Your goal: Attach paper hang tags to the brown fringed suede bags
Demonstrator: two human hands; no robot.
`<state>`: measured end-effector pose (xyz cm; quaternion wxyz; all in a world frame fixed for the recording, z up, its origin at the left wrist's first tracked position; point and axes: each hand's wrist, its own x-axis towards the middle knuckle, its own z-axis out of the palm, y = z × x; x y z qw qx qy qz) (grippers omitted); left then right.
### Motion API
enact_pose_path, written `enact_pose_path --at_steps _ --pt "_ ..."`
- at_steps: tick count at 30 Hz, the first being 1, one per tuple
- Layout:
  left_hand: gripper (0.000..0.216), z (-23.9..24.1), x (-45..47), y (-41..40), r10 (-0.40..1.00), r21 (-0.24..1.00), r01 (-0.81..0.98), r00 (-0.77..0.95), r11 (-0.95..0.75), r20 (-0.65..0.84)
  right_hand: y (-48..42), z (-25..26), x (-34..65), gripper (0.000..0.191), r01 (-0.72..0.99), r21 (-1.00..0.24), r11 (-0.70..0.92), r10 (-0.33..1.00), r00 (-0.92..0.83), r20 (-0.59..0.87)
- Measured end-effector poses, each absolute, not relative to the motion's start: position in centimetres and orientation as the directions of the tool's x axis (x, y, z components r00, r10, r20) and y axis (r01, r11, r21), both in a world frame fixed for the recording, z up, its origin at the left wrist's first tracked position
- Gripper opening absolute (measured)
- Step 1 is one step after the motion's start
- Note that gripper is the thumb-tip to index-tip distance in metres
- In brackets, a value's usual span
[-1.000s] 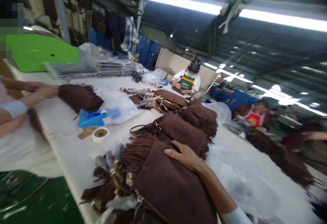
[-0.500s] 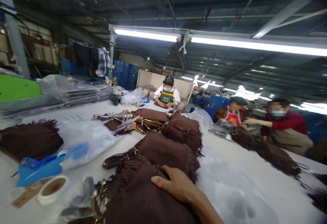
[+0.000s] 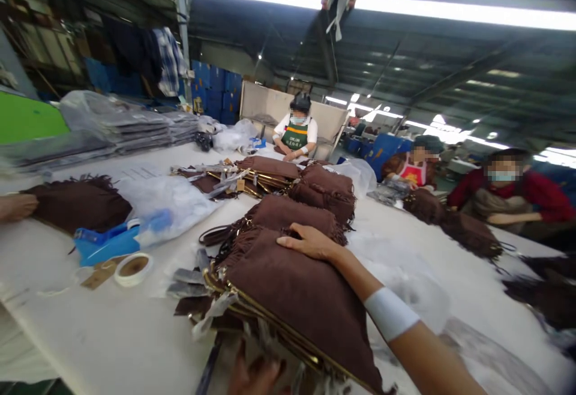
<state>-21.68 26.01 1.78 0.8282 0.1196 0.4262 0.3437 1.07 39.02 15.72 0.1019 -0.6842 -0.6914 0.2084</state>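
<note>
Now lifted slightly, right hand [image 3: 308, 242] rests flat, fingers spread, on brown fringed bag [image 3: 297, 299].

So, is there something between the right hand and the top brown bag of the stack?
No. The right hand lies flat on the top brown bag, touching it directly. The left hand shows only partly at the lower edge, under the stack's near end.

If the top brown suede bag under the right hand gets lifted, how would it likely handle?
The brown suede bag would probably sag, since it drapes softly over the stack beneath. Its fringe would likely dangle and snag. The right hand lies flat on a napped surface, so slipping seems unlikely.
</note>
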Motion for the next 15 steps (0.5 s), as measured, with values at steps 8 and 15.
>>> enact_pose_path --at_steps 8,15 --pt "0.080 8.2 -21.2 23.6 0.618 0.507 -0.372 0.597 0.778 -0.511 33.4 16.9 -2.2 0.090 0.932 -0.354 -0.083 0.996 0.084 -0.012" --pt "0.061 7.3 -20.9 23.6 0.667 0.490 -0.462 0.601 0.739 -0.440 31.7 17.2 -3.5 0.086 0.941 -0.324 -0.094 0.995 0.084 -0.047"
